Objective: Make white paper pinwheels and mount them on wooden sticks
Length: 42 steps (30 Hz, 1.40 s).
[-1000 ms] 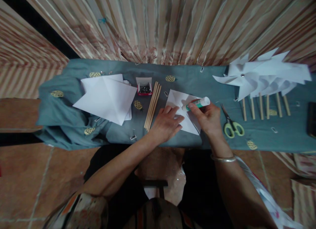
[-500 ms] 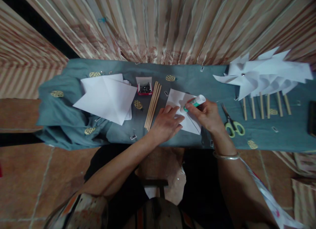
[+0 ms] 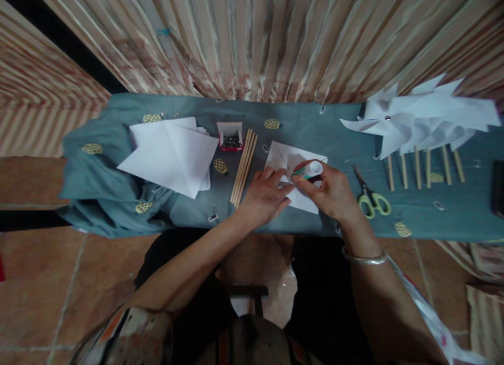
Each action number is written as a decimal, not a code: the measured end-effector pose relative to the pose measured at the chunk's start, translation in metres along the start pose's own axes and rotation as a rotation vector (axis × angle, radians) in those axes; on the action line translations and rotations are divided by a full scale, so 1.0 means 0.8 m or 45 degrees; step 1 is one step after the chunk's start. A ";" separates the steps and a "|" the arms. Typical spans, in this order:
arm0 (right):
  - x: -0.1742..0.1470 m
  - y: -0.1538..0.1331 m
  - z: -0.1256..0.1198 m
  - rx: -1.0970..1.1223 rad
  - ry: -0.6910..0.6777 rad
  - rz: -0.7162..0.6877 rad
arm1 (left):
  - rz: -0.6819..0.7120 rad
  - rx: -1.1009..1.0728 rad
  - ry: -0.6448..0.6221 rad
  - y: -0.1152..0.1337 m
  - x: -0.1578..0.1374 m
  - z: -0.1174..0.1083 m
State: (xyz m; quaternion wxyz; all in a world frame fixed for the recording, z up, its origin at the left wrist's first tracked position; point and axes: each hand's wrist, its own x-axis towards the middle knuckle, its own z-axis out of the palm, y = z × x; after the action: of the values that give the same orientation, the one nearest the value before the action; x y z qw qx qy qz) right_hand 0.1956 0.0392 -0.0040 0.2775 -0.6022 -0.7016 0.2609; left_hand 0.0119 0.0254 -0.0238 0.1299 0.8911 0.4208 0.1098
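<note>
Pinching cylindrical glue stick (image 3: 314, 169), R hand (image 3: 331, 191); L hand (image 3: 264, 198) spread on flat wht paper (image 3: 301, 201)

The glue stick (image 3: 314, 168) is green and white; the square paper (image 3: 301, 200) is white, as are the pinwheels (image 3: 425, 115). The scissors (image 3: 367, 193) are green-handled. The grey-teal cloth (image 3: 311, 128) bears yellow pineapple prints; the curtain (image 3: 252, 39) is striped beige and brown.

Our left hand (image 3: 264, 198) hides part of the paper (image 3: 305, 201); nearer the table's (image 3: 433, 226) front edge, we see a dark object (image 3: 498, 189) cropped.
</note>
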 end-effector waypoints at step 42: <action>0.014 0.027 0.016 0.363 0.334 0.170 | 0.021 0.008 0.045 -0.002 0.000 0.004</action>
State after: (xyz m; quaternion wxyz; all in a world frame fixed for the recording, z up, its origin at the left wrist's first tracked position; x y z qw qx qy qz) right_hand 0.2004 0.0530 -0.0274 0.4309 -0.6309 -0.5740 0.2947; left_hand 0.0121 0.0259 -0.0272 0.1188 0.8928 0.4160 0.1252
